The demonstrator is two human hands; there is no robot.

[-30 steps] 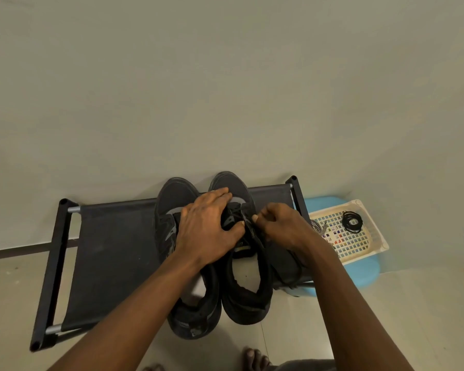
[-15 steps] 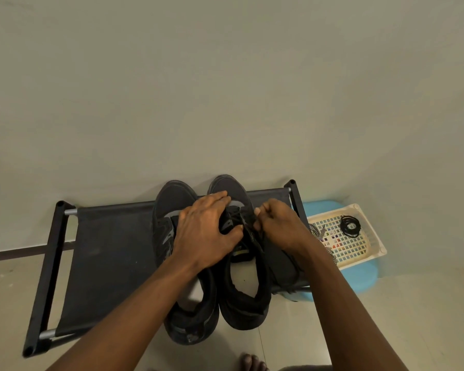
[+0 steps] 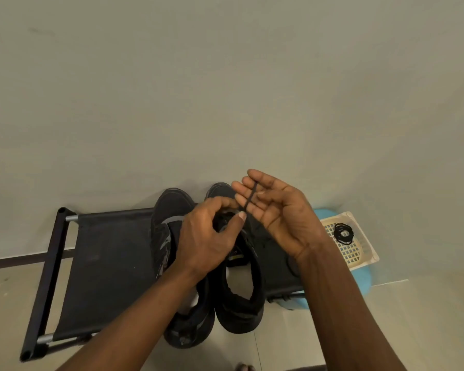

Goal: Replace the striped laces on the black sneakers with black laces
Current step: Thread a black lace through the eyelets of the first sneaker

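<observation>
Two black sneakers stand side by side on a black fabric rack (image 3: 113, 263), toes to the wall: the left sneaker (image 3: 172, 210) and the right sneaker (image 3: 241, 298). My left hand (image 3: 206, 239) hovers over their tongues with curled fingers, its thumb and forefinger pinching the lower end of a black lace (image 3: 249, 196). My right hand (image 3: 281, 215) is raised above the right sneaker's toe, palm up and fingers straight. The lace runs taut across those fingers and slips between two of them at the top. The eyelets are hidden under my hands.
A cream perforated basket (image 3: 366, 241) sits on a blue stool (image 3: 362, 279) right of the rack, with a coil of black lace (image 3: 343, 232) in it. A plain wall stands close behind. Tiled floor lies in front, with my toes (image 3: 245, 367) at the bottom edge.
My right hand lifted off the right sneaker and opened palm-up, drawing the black lace up across its fingers. My left hand rose from pressing the shoes and took the lace's lower end.
</observation>
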